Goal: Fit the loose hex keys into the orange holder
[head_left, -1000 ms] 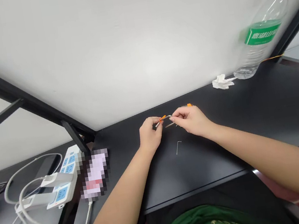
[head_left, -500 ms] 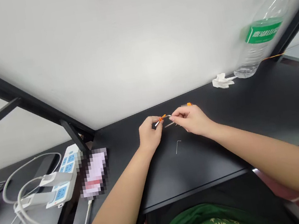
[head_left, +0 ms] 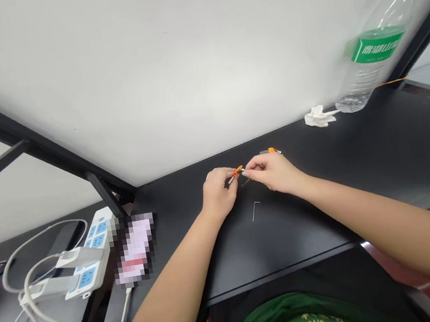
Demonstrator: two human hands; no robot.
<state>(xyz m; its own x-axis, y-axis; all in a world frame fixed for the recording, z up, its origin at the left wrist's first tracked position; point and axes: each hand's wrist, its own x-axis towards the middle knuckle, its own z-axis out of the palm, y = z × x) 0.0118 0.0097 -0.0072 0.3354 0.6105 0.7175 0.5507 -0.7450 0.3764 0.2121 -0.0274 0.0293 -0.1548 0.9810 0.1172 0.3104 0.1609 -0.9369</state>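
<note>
My left hand is closed on a small orange hex key holder, from which a metal key shaft pokes out at the lower left. My right hand pinches the light metal end of a hex key at the holder's right side. Below the hands, a thin L-shaped hex key lies on the black desk. Another orange piece with metal keys rests behind my right hand, partly hidden by it. Thin metal pieces lie beneath my right fingers, mostly covered.
A large clear bottle with a green label stands at the back right by the wall, beside a crumpled white tissue. On the left are a blurred-out phone, a white power strip with cables, and a black metal frame.
My left hand has moved slightly right with the orange holder, closing the gap to my right fingers. Less of the metal key shows between the hands.
</note>
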